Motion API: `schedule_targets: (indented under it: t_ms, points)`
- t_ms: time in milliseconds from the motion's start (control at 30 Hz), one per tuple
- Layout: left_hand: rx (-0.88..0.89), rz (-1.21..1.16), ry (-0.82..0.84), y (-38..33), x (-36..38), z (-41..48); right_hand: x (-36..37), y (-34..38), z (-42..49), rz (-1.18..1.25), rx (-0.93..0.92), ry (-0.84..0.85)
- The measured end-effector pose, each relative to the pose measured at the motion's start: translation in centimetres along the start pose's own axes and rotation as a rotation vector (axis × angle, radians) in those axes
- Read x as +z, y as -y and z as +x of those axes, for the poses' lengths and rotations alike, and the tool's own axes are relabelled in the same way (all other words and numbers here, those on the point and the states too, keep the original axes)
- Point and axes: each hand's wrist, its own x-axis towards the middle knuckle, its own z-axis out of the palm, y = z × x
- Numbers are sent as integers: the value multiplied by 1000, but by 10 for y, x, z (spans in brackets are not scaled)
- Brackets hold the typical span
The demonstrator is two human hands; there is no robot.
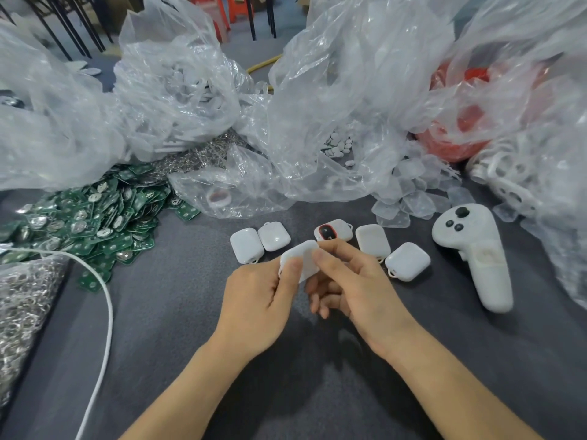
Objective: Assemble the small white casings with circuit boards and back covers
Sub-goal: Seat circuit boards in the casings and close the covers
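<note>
Both of my hands hold one small white casing [304,256] above the grey table, near the middle of the view. My left hand [260,300] pinches its left end with the thumb on top. My right hand [349,281] grips its right side, thumb pressed on the top face. Behind it several closed white casings lie in a row [247,244], [407,261], and one casing [332,231] shows a red and black face. A heap of green circuit boards [104,217] lies at the left. Translucent covers [413,198] are piled at the right.
A white hand controller [473,252] lies at the right. Crumpled clear plastic bags [333,106] fill the back; one holds small white buttons [338,144], another red parts [457,134]. A white cable [106,300] runs down the left. Metal rings in a bag [22,306] sit at the left edge.
</note>
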Motion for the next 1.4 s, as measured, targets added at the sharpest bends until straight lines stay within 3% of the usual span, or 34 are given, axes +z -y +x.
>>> schedule_targets:
  t_ms: [133,200,300,400,567,867,1400]
  points:
    - [45,259,40,-6,0,1,3,1,1,34,-31,-75]
    - [56,281,82,-10,1,1,2,1,1,41,-61,-135]
    - [20,27,113,-12,2,-1,-2,0,1,-4,-104,-218]
    - [-187,-365,52,-11,3,1,-7,4,0,-177,-148,-247]
    - [-354,-661,106,-14,5,0,-3,6,-3,-266,-172,-214]
    - [-279,-570,138,-20,9,-7,-3,6,-4,-249,-137,-295]
    - [-222,-618,155,-16,12,-7,-5,4,-5,-421,-199,-199]
